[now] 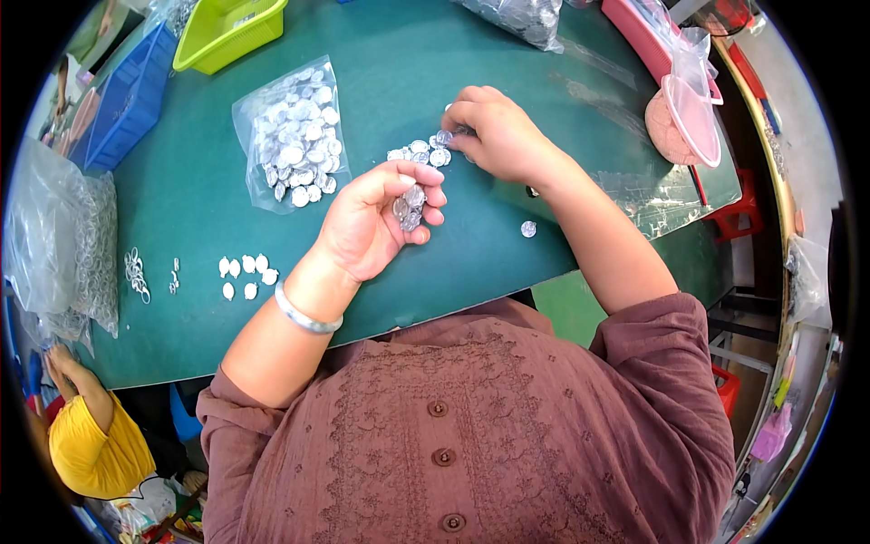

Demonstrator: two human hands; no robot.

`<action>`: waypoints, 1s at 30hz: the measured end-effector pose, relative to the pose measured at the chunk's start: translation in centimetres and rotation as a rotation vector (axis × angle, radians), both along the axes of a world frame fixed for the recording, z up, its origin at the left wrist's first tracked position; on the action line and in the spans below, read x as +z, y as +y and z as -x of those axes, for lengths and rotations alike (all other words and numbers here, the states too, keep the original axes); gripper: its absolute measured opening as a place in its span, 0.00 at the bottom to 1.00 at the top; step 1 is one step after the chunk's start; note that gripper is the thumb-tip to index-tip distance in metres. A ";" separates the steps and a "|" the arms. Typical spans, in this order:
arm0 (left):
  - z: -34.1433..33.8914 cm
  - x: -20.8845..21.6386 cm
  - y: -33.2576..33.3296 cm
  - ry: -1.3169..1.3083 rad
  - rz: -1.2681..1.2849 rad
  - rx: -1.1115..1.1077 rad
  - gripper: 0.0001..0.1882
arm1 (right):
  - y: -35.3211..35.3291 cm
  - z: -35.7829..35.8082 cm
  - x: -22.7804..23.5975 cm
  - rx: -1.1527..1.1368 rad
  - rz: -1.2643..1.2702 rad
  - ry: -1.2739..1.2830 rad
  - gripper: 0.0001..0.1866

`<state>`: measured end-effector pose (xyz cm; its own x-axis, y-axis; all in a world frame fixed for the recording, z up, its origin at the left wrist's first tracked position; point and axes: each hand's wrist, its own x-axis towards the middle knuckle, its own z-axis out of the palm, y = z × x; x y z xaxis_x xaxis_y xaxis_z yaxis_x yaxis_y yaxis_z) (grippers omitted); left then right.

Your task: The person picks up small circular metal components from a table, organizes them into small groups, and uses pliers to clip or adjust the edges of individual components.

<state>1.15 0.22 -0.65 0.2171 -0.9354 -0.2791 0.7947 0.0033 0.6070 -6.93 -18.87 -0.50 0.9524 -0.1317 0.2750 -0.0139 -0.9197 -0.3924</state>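
My left hand (367,218) is half curled, palm up, around several round silver charms (410,214). Beyond it, a small pile of similar charms (419,150) lies on the green table. My right hand (497,134) reaches down at the right end of that pile, its thumb and fingers closed on a silver charm (444,138). A single charm (528,229) lies apart, to the right. Behind my left hand rests a clear bag (294,136) with many silver charms showing. Several more charms (249,265) are spread out left of my left wrist.
Small metal links (175,276) and rings (136,272) lie at the left, beside a bag of metal rings (91,245). Blue (131,100) and lime-green baskets (231,41) stand far left. A pink container (684,122) sits at the right. Someone in yellow (100,444) is lower left.
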 end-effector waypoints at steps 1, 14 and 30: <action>0.0 0.0 0.0 -0.003 -0.023 0.001 0.10 | 0.0 0.1 0.0 0.000 0.000 0.001 0.06; 0.6 0.4 -0.2 -0.053 -0.103 -0.019 0.09 | 2.5 2.2 1.9 0.271 -0.093 -0.438 0.07; 0.4 0.4 0.0 -0.101 -0.058 0.056 0.03 | 0.2 -0.6 0.2 0.113 0.015 0.000 0.08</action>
